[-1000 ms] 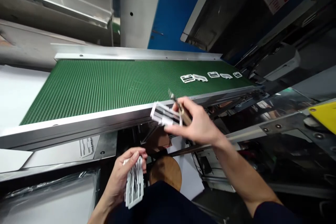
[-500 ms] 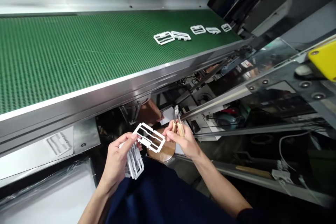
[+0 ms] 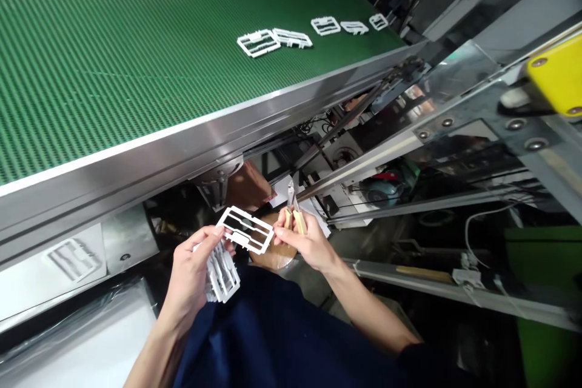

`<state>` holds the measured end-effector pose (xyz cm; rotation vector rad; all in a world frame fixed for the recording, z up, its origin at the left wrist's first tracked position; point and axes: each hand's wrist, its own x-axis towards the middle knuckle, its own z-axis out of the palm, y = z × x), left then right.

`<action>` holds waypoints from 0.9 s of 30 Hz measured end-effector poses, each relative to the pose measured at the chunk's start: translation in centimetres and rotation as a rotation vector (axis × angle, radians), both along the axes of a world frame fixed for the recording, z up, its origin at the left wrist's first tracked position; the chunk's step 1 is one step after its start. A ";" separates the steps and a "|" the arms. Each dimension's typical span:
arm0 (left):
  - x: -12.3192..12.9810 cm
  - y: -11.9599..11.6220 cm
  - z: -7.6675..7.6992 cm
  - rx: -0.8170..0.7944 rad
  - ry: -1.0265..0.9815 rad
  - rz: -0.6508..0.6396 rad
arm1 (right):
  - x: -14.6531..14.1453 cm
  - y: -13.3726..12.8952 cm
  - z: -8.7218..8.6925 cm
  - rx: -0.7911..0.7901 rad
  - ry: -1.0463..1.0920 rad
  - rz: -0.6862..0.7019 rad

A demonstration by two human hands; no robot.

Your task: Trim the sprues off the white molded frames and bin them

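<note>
My left hand (image 3: pixel 193 267) is closed around a stack of white plastic frames (image 3: pixel 222 273). Between its thumb and fingers it also pinches a single white plastic frame (image 3: pixel 261 247), which juts out to the right, tilted. My right hand (image 3: pixel 309 239) holds a pair of nippers (image 3: pixel 296 218) with pale yellow handles, jaws pointing up. The right thumb and fingertips touch or nearly touch the right end of the single frame; I cannot tell which. Behind the hands runs a green conveyor belt (image 3: pixel 136 73), with several more white frames (image 3: pixel 259 43) lying toward its right end.
The belt's metal side rail (image 3: pixel 182 139) stands between me and the belt. At lower left, another white frame (image 3: pixel 73 259) lies on a white sheet, above a plastic-lined box (image 3: pixel 91 339). Metal machine bars and a yellow block (image 3: pixel 557 85) are on the right.
The view has shifted, so the belt and its frames appear further up and left. Both hands keep their holds, with the single frame still between them.
</note>
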<state>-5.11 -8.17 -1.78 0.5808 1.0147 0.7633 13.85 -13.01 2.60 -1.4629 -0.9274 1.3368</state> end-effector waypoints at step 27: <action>0.3 -0.8 -0.1 0.088 0.064 0.178 | -2.4 -1.0 -1.3 0.118 -0.326 -0.074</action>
